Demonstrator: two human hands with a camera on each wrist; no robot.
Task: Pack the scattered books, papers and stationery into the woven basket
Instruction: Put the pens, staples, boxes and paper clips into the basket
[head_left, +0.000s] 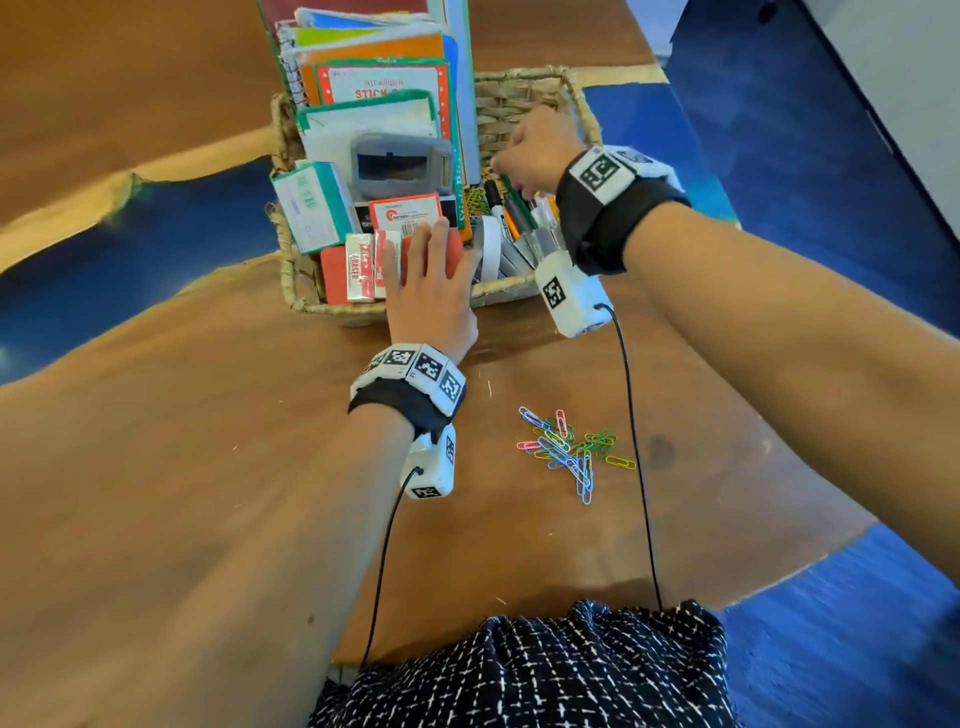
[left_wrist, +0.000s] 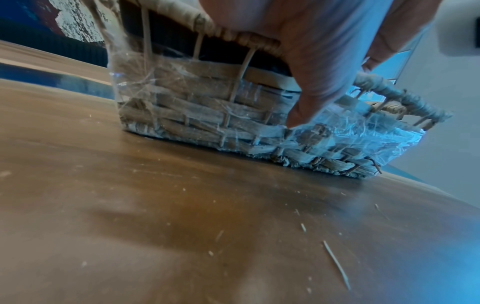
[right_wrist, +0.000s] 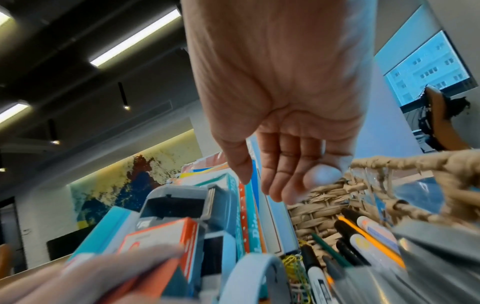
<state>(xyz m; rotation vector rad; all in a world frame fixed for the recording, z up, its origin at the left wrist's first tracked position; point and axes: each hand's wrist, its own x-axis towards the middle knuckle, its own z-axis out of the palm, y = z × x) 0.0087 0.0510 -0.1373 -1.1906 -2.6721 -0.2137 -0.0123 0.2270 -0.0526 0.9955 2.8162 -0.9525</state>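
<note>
The woven basket (head_left: 332, 310) stands on the wooden table, packed with upright books (head_left: 374, 67), small boxes, a grey case (head_left: 400, 166), a tape roll (head_left: 488, 249) and pens (head_left: 519, 218). My left hand (head_left: 431, 270) lies with its fingers flat on a red box (head_left: 454, 249) at the basket's front. In the left wrist view its thumb (left_wrist: 306, 61) hangs outside the basket wall (left_wrist: 194, 109). My right hand (head_left: 530, 156) hovers over the pens (right_wrist: 350, 230), fingers (right_wrist: 285, 174) loose and empty. Coloured paper clips (head_left: 571, 449) lie scattered on the table nearer me.
The table (head_left: 208, 467) is brown wood with blue resin bands (head_left: 130, 244) to the left and right of the basket. Black cables (head_left: 631, 415) run from both wrist cameras toward my body. The blue floor (head_left: 857, 623) lies beyond the table's right edge.
</note>
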